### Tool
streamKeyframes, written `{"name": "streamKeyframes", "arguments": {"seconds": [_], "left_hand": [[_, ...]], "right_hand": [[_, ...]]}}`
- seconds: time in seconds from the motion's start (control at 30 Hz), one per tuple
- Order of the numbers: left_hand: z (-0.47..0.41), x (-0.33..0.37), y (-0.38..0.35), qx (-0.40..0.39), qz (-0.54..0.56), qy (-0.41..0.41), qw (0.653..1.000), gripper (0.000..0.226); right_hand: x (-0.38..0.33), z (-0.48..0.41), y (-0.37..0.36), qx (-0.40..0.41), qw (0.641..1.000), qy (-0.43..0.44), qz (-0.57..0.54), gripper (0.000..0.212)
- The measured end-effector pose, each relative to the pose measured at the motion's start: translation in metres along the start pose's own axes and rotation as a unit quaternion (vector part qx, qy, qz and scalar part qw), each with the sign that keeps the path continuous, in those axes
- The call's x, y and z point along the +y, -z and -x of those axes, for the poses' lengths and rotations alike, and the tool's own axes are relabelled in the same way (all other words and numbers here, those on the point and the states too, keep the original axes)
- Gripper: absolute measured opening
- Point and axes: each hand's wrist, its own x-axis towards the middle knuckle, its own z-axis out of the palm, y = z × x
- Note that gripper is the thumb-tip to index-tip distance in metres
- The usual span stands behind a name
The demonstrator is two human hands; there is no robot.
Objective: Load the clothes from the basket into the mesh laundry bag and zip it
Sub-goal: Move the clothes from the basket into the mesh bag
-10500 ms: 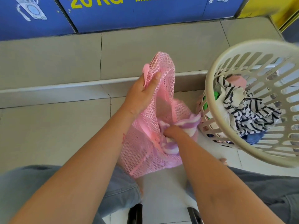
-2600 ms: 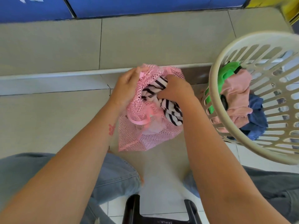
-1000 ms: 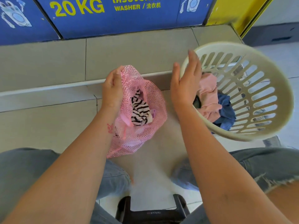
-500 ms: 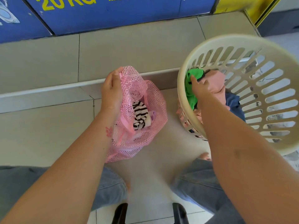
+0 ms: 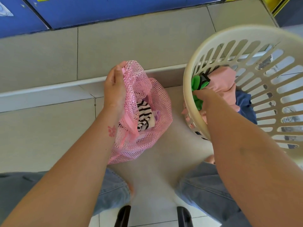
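My left hand [image 5: 114,89] grips the rim of the pink mesh laundry bag [image 5: 152,128] and holds its mouth open above the floor. Inside lies a black-and-white striped garment [image 5: 144,115] on a purple-striped one. The cream slatted basket [image 5: 188,66] stands at the right, tilted towards me. It holds a green garment [image 5: 197,82], a pink garment [image 5: 223,82] and a blue one [image 5: 244,104]. My right hand [image 5: 205,97] reaches over the basket's rim and closes on the green garment; its fingers are partly buried in the cloth.
A raised tiled step [image 5: 49,90] runs across behind the bag, with blue washer fronts [image 5: 82,12] above it. My knees in blue jeans [image 5: 111,190] frame the floor in front, and black stool legs [image 5: 123,217] show at the bottom edge.
Over the earlier frames the striped garment went into the bag. In the last half second my right hand sank deeper into the basket and closed on the green garment. My left hand kept the bag.
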Motion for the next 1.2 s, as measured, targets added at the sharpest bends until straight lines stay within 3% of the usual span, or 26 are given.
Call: {"name": "streamKeyframes", "arguments": {"seconds": [0.07, 0.13, 0.27, 0.43, 0.63, 0.77, 0.9, 1.07, 1.2], "left_hand": [[0.001, 0.002, 0.003, 0.000, 0.004, 0.000, 1.000, 0.033], [0.003, 0.004, 0.005, 0.001, 0.007, -0.001, 1.000, 0.032], [0.011, 0.012, 0.010, -0.006, 0.011, -0.010, 1.000, 0.032], [0.022, 0.022, 0.024, -0.002, 0.019, -0.030, 0.999, 0.033], [0.034, 0.024, 0.047, 0.013, 0.035, -0.026, 0.999, 0.032], [0.038, 0.025, 0.053, 0.009, 0.056, -0.026, 0.998, 0.030], [0.035, 0.029, 0.061, 0.026, 0.062, -0.025, 0.997, 0.030], [0.024, 0.028, 0.077, 0.037, 0.056, -0.023, 0.997, 0.032], [0.015, 0.024, 0.092, 0.063, 0.052, -0.033, 0.996, 0.036]], "right_hand": [[-0.006, 0.021, 0.000, 0.010, 0.999, 0.035, -0.006, 0.029], [-0.007, 0.032, 0.006, 0.047, 0.996, 0.072, -0.023, 0.032], [-0.011, 0.071, 0.017, 0.163, 0.971, 0.174, 0.001, 0.028], [-0.009, 0.109, 0.009, 0.289, 0.935, 0.206, 0.004, 0.046], [-0.030, 0.141, 0.005, 0.342, 0.872, 0.343, -0.069, 0.024], [-0.049, 0.171, -0.011, 0.293, 0.845, 0.433, -0.110, 0.004], [-0.036, 0.190, -0.051, 0.240, 0.829, 0.503, -0.048, 0.007], [0.016, 0.165, -0.111, 0.129, 0.867, 0.474, 0.080, 0.012], [0.048, 0.143, -0.152, 0.077, 0.863, 0.443, 0.231, 0.023]]}}
